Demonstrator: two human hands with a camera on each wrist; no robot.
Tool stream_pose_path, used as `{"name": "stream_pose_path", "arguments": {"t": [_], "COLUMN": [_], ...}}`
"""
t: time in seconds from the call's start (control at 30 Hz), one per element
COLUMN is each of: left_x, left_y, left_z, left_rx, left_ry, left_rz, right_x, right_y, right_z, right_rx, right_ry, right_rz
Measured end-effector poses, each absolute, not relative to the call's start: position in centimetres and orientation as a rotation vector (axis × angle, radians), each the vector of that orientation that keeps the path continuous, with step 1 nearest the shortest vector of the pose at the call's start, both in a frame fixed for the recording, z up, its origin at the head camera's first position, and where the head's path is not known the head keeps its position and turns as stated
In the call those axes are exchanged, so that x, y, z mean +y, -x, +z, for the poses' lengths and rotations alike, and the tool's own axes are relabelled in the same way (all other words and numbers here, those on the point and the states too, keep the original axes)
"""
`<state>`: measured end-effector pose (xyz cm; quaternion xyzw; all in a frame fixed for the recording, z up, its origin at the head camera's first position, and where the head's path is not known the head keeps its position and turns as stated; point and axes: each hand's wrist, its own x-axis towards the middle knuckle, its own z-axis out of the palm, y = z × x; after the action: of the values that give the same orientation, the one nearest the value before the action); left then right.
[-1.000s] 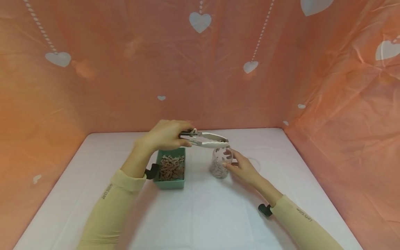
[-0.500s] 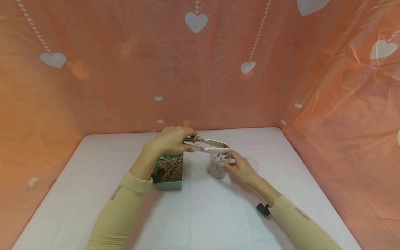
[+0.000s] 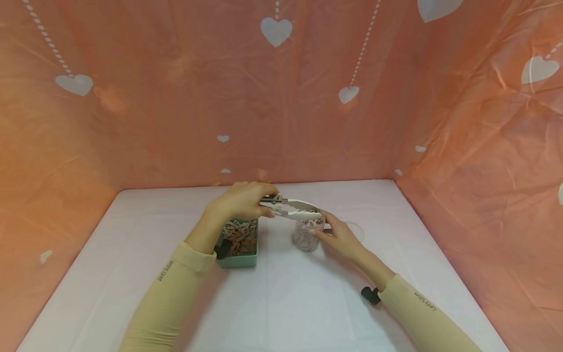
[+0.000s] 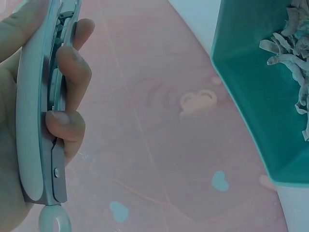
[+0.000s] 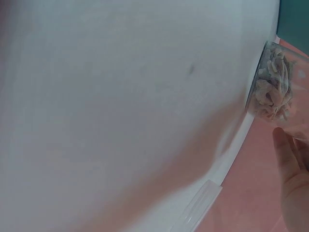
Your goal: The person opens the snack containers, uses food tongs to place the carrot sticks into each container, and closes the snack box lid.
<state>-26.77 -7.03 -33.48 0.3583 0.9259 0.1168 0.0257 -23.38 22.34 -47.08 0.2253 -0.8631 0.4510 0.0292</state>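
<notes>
In the head view my left hand (image 3: 246, 201) grips a pair of tongs (image 3: 299, 214) with pale scalloped heads and a metal-and-white handle. The left wrist view shows my fingers curled round the handle of the tongs (image 4: 36, 111). The tong heads lie over the mouth of a clear jar (image 3: 306, 238), with a little brown matter between them. Dried, curled strips (image 5: 274, 89) fill the lower part of the jar. My right hand (image 3: 340, 235) holds the jar upright near its rim, thumb in front. Below my left wrist stands a green rectangular tub (image 3: 239, 261) of brown dried strips (image 3: 241, 237).
A clear round lid (image 3: 357, 231) lies on the white tabletop (image 3: 286, 303) behind my right hand. A pinkish-orange sheet with white hearts (image 3: 276, 32) hangs at the back and both sides.
My left hand has lowered the tongs a little toward the jar mouth. My right hand keeps its hold on the jar. The head view has shifted slightly.
</notes>
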Motion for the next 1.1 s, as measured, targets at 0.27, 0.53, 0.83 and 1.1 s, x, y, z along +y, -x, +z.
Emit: {"name": "stream_pose_path", "arguments": {"t": [0.27,0.53,0.83,1.1], "left_x": [-7.0,-7.2,-9.0,-12.8], "left_y": [26.8,26.6,26.0,25.1], "left_z": [-33.4,-33.5,-33.3,-33.2], "left_rx": [2.862,2.877,2.929,2.991], "left_ry": [-1.119,-1.109,-1.081,-1.016], "left_rz": [0.341,0.318,0.362,0.384], "right_x": [22.3,22.3,22.3,22.3], "right_y": [23.3,23.2,23.4,23.5], "right_z": [-47.1,-47.0,-47.2,-47.3], "right_rx": [-2.671,-2.679,-2.641,-2.635], "right_ry": [-0.681,-0.678,-0.721,-0.729], "right_rz": [1.403,1.389,1.416,1.421]}}
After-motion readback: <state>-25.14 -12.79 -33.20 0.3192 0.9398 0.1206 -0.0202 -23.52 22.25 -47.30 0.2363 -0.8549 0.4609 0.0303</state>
